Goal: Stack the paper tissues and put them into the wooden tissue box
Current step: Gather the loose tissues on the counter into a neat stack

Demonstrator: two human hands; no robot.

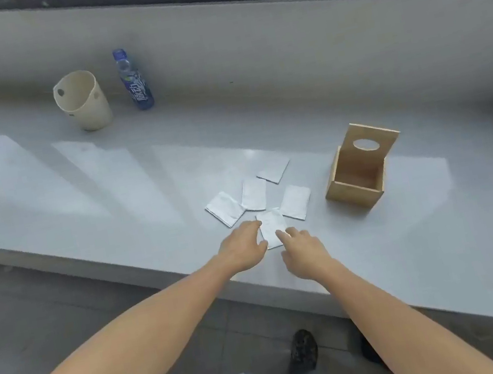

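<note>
Several folded white paper tissues lie spread on the pale stone sill (106, 185). The nearest tissue (271, 224) lies between my two hands. My left hand (244, 246) touches its left edge with fingers curled and apart. My right hand (302, 251) rests its fingertips on the tissue's lower right part. Other tissues lie behind it: one at the left (225, 208), one in the middle (254, 193), one farther back (273, 169) and one at the right (296, 201). The wooden tissue box (363, 166) stands to the right, its open side facing me and an oval hole in its raised panel.
A cream plastic bucket (83, 100) and a blue-labelled drink bottle (134, 81) stand at the back left near the wall. The sill's front edge (187, 271) runs diagonally below my hands. Grey floor tiles, my shoe (302, 353) and trouser leg are below.
</note>
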